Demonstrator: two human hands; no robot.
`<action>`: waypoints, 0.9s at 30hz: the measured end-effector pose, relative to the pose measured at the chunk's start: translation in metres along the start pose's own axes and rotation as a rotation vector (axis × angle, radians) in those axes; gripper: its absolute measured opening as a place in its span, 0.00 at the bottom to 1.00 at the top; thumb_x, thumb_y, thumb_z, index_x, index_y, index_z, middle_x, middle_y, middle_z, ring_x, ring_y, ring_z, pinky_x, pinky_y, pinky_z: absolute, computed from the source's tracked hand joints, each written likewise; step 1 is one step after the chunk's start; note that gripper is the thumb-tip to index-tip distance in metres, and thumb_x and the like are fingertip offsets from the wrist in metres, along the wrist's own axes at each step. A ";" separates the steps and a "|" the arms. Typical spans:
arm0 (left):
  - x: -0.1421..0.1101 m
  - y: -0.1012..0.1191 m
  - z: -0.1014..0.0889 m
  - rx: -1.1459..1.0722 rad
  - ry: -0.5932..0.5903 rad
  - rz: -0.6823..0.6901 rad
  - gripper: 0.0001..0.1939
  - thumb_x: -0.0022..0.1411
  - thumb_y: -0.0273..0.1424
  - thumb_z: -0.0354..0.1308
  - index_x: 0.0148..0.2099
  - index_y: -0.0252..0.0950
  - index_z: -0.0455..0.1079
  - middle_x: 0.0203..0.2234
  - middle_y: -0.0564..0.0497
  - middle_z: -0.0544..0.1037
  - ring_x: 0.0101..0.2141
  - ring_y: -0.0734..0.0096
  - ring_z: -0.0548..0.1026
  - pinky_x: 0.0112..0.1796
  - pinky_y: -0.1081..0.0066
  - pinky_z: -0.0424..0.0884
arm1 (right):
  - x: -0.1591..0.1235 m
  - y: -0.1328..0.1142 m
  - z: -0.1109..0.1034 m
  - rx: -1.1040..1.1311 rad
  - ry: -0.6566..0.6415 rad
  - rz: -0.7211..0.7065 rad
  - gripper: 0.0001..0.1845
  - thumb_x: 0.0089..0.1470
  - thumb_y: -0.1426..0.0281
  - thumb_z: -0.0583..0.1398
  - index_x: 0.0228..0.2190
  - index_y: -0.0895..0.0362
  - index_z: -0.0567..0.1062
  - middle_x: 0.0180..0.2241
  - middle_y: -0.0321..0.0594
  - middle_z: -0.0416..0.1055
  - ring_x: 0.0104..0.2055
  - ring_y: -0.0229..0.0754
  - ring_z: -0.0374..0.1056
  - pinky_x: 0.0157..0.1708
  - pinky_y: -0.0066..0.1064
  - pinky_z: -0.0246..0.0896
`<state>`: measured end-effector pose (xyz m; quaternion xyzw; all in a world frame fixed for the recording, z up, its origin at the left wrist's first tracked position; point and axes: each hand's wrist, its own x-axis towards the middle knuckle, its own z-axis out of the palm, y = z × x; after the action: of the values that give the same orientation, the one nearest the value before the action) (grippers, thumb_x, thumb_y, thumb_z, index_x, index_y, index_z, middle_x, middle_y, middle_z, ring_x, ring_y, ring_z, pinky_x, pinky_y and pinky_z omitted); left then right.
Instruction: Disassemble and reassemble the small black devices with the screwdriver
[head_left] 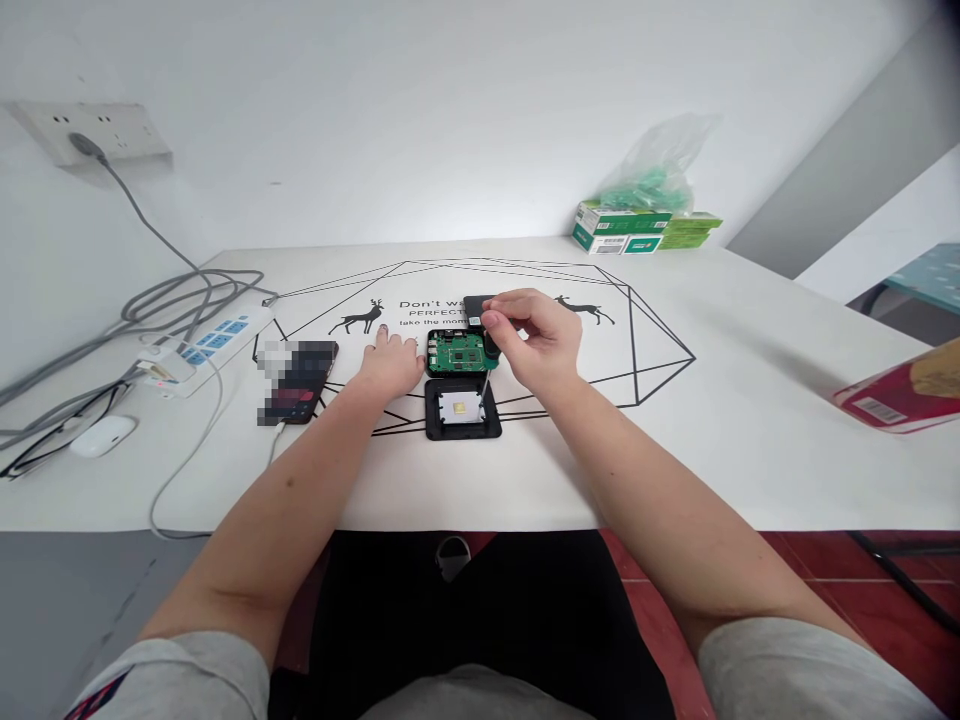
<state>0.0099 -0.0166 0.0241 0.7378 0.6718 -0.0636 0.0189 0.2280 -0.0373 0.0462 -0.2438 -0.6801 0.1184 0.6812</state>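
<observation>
A green circuit board (466, 354) sits in a black case on the table. In front of it lies the black cover (439, 430), its inside up, showing a white panel with a small yellowish square. My right hand (541, 335) is closed on a screwdriver (490, 348) with a dark handle; its thin shaft slants down over the cover's right side. Whether the tip touches anything, I cannot tell. Behind the board is a flat black object (472, 306) with a small pale label, partly hidden by my right fingers. My left hand (394, 366) lies with fingers spread on the table, just left of the case.
On the left are a phone (319, 365) with a cable, a power strip (217, 345), coiled grey cords, glasses and a white mouse-like object (103, 435). Green-and-white boxes (622, 225) under a plastic bag stand back right. A red package (900, 395) is at the right edge.
</observation>
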 end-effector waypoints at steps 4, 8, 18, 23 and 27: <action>0.000 0.000 0.000 0.005 -0.003 0.001 0.29 0.82 0.42 0.39 0.72 0.34 0.67 0.74 0.31 0.66 0.79 0.37 0.49 0.68 0.41 0.63 | 0.009 0.000 -0.012 -0.002 -0.129 -0.062 0.16 0.68 0.54 0.64 0.33 0.48 0.85 0.36 0.42 0.83 0.36 0.46 0.77 0.34 0.42 0.74; 0.000 0.000 -0.001 0.009 -0.007 0.004 0.30 0.82 0.42 0.38 0.72 0.33 0.67 0.74 0.31 0.66 0.78 0.37 0.49 0.68 0.41 0.62 | 0.018 0.003 -0.022 0.125 -0.279 -0.006 0.12 0.66 0.56 0.66 0.38 0.46 0.89 0.38 0.41 0.82 0.39 0.46 0.77 0.37 0.42 0.74; -0.003 0.001 -0.004 0.020 -0.008 0.001 0.30 0.82 0.41 0.39 0.73 0.32 0.67 0.74 0.31 0.65 0.78 0.38 0.49 0.68 0.42 0.63 | 0.025 0.011 -0.029 0.484 -0.443 0.405 0.20 0.51 0.54 0.79 0.37 0.52 0.82 0.37 0.36 0.78 0.36 0.38 0.74 0.32 0.30 0.75; -0.003 0.001 -0.005 0.005 -0.003 0.002 0.29 0.81 0.41 0.40 0.71 0.33 0.68 0.73 0.30 0.66 0.78 0.38 0.50 0.67 0.43 0.63 | 0.021 0.005 -0.024 0.633 -0.449 0.513 0.24 0.49 0.56 0.81 0.36 0.53 0.76 0.46 0.39 0.84 0.45 0.43 0.83 0.43 0.40 0.84; -0.001 -0.001 -0.003 0.010 0.003 0.007 0.29 0.81 0.41 0.40 0.71 0.33 0.68 0.73 0.30 0.67 0.78 0.37 0.51 0.67 0.42 0.63 | 0.018 0.002 -0.021 0.677 -0.459 0.573 0.26 0.48 0.57 0.81 0.36 0.52 0.74 0.39 0.38 0.86 0.41 0.45 0.85 0.39 0.40 0.85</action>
<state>0.0094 -0.0175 0.0276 0.7402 0.6690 -0.0657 0.0146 0.2497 -0.0303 0.0617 -0.1534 -0.6416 0.5656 0.4949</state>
